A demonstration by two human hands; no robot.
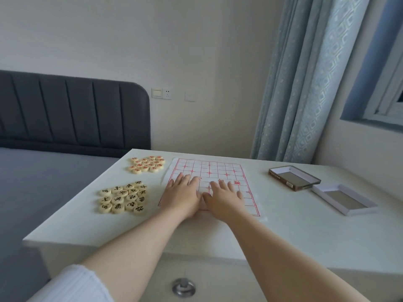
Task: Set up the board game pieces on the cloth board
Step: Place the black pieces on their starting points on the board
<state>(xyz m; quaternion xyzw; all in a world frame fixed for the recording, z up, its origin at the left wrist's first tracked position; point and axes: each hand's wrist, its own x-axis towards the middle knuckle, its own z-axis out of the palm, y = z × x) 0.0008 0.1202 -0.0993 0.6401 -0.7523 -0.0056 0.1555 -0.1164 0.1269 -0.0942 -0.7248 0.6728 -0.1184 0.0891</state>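
Pressing flat on the cloth board [218,171], I had both hands palm-down, side by side, thumbs nearly touching. My left hand [183,192] lay on the board's near-left part, its fingers [180,177] straight, slightly spread, gripping nothing. My right hand [224,196] lay near the board's middle, its fingers [222,185] straight and spread too, holding nothing.

The board, white with a red grid, lay in the middle of the white surface [294,225], and no piece sat on it. Left of it, apart from the cloth, were two clusters of round pale pieces: black-lettered pieces [123,198] nearer me, red-lettered pieces [147,164] farther back by the board's far-left corner.

Right of the board, well apart, sat a brown-edged box half [294,177], with a white box half [344,199] just beside it, both open side up. A white sleeve [76,284] showed on my left arm. A bed [43,182] stood left of the surface, and a curtain [305,83] hung behind on the right.
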